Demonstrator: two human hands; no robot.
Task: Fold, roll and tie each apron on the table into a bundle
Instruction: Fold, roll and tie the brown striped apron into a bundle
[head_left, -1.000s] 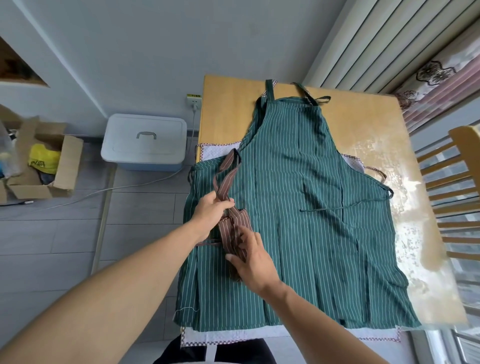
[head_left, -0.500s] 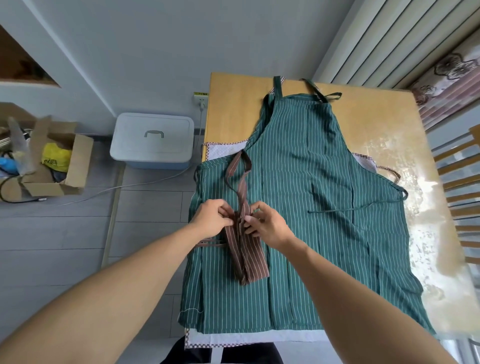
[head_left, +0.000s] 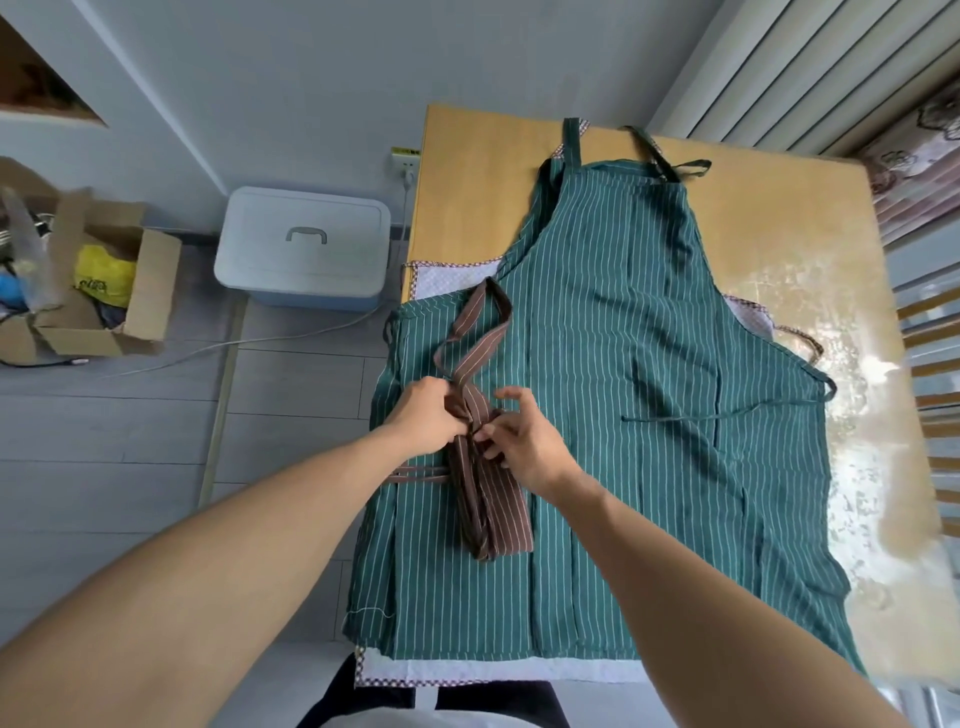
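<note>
A brown striped apron (head_left: 493, 512), folded into a narrow bundle, lies on top of a green striped apron (head_left: 649, 415) spread flat over the wooden table (head_left: 467, 182). Its brown neck strap (head_left: 480, 332) loops away towards the table's far side. My left hand (head_left: 428, 415) grips the bundle's upper end on its left. My right hand (head_left: 524, 441) pinches the same end from the right, some fingers raised. Brown tie strings (head_left: 421, 474) run left from the bundle. A white apron with checked trim (head_left: 452, 275) lies under the green one, only its edges showing.
On the floor to the left stand a white lidded storage box (head_left: 304, 247) and an open cardboard box (head_left: 93, 291) of clutter, with a cable trailing between them. Wooden chair slats (head_left: 930, 364) stand at the table's right edge. A radiator and curtain sit at the back right.
My right hand has come up from the bundle's lower part to its upper end, meeting my left hand there. The brown bundle now lies uncovered below both hands.
</note>
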